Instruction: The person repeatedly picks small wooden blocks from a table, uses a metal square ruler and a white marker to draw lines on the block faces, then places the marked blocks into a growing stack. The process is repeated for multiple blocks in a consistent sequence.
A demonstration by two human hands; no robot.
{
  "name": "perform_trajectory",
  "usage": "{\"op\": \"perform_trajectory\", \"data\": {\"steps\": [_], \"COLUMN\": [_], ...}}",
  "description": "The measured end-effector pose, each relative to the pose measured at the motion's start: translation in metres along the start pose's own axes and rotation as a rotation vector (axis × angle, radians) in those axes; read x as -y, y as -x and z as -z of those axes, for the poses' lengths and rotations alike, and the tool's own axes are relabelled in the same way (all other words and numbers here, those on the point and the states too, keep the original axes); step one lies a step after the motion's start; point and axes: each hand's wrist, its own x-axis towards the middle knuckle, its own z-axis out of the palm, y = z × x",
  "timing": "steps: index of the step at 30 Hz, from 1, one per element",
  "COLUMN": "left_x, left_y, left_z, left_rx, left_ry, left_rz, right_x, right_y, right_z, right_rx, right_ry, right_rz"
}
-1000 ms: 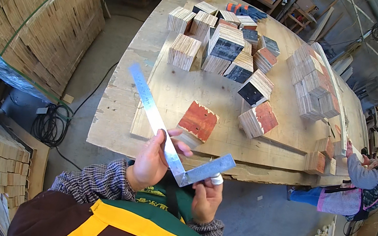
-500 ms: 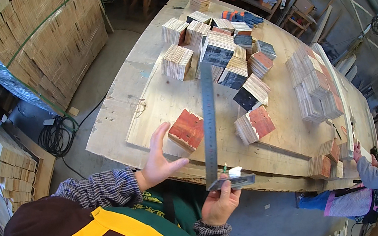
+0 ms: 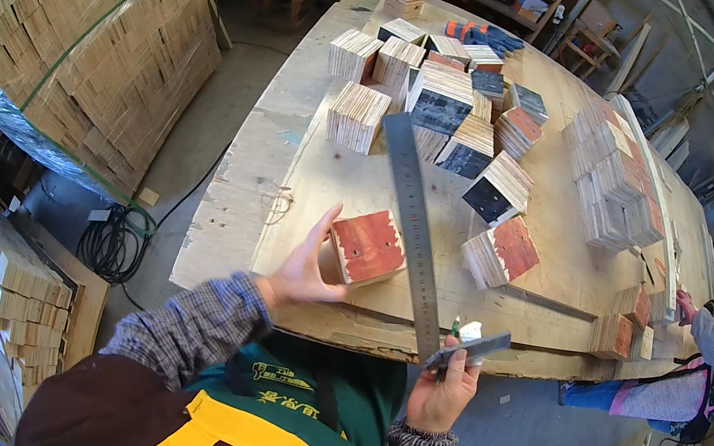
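Gripping the corner of a metal carpenter's square [image 3: 417, 234], the right hand [image 3: 442, 393] is closed around the tool at the near edge of the desk [image 3: 309, 167], with the long steel blade running away from the person over the plywood top and its far end reaching the stacks at the back. Its short arm sticks out to the right of the fist. The left hand [image 3: 303, 266] is open, fingers spread, and rests its fingertips against the left side of a red-faced wood block stack [image 3: 367, 246] that lies just left of the blade near the front edge. A second red-faced stack [image 3: 502, 251] sits right of the blade, and more bundles of thin wood pieces [image 3: 440, 104] crowd the far half of the desk. At the right edge another person's hand [image 3: 684, 307] touches the desk. A wrapped pallet of wood pieces [image 3: 91, 52] stands on the left.
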Motion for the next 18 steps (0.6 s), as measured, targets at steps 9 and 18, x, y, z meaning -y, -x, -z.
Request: {"op": "perform_trajectory", "data": {"steps": [9, 18], "left_x": [0.009, 0.018], "left_y": [-0.073, -0.016], "left_z": [0.059, 0.025], "left_rx": [0.637, 0.255], "left_ry": [-0.151, 0.632], "left_rz": [-0.075, 0.209], "right_x": [-0.043, -0.064], "right_y": [-0.067, -0.078], "right_z": [-0.047, -0.067], "right_rx": [0.095, 0.107], "right_ry": [0.233, 0.36], "right_rz": [-0.104, -0.109]}}
